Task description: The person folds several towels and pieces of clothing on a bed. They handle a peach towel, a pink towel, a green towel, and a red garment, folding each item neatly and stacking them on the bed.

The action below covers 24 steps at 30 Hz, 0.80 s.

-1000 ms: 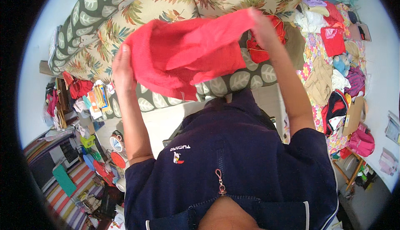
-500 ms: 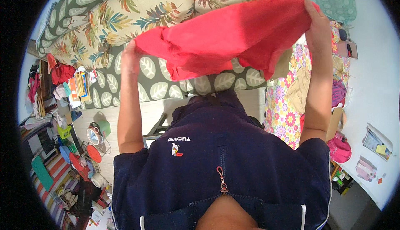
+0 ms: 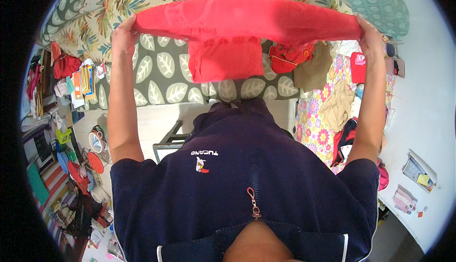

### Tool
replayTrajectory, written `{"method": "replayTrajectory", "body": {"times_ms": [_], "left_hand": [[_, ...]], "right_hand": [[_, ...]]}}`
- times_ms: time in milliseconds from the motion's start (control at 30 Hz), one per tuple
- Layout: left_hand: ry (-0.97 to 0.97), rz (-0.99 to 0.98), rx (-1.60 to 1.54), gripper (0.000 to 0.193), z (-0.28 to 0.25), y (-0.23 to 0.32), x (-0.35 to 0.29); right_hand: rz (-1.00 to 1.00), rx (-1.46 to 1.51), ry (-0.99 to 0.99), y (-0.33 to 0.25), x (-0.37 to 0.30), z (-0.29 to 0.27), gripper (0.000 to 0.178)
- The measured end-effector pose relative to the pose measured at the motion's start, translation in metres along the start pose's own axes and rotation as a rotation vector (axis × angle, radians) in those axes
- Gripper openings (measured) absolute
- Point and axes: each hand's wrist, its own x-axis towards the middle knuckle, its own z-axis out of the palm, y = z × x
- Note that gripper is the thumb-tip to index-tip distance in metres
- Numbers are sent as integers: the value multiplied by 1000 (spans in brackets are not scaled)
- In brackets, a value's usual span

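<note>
Out in front of me, a red terry cloth [image 3: 247,19] is stretched sideways above a leaf-print sofa cover [image 3: 164,67]. My left hand [image 3: 125,38] is closed on one end, my right hand [image 3: 373,38] on the other. Below its middle shows a red panel [image 3: 225,61], whether the same cloth or another I cannot tell. Just right lie a yellow-corded red bundle [image 3: 287,58] and olive fabric [image 3: 311,71]; beyond, a flowered cover [image 3: 312,112].

L hand [image 3: 124,38] & R hand [image 3: 373,39] grip opp. ends of red cloth [image 3: 237,17], spread wide betw. them. Leaf-print seat [image 3: 164,67] below grip; floral cloth [image 3: 314,112] w/ tan garment [image 3: 338,101] bodyward of R grip.
</note>
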Motion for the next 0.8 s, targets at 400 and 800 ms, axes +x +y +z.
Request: {"method": "replayTrajectory", "body": {"times_ms": [400,800], "left_hand": [[33,-62,169,15,-21,-6,12],[-365,174,1029,34,-3,17,-55]], "right_hand": [[10,-370,-283,10,-22,20,34],[-467,-1165,-309,5,-32,15,24]]}}
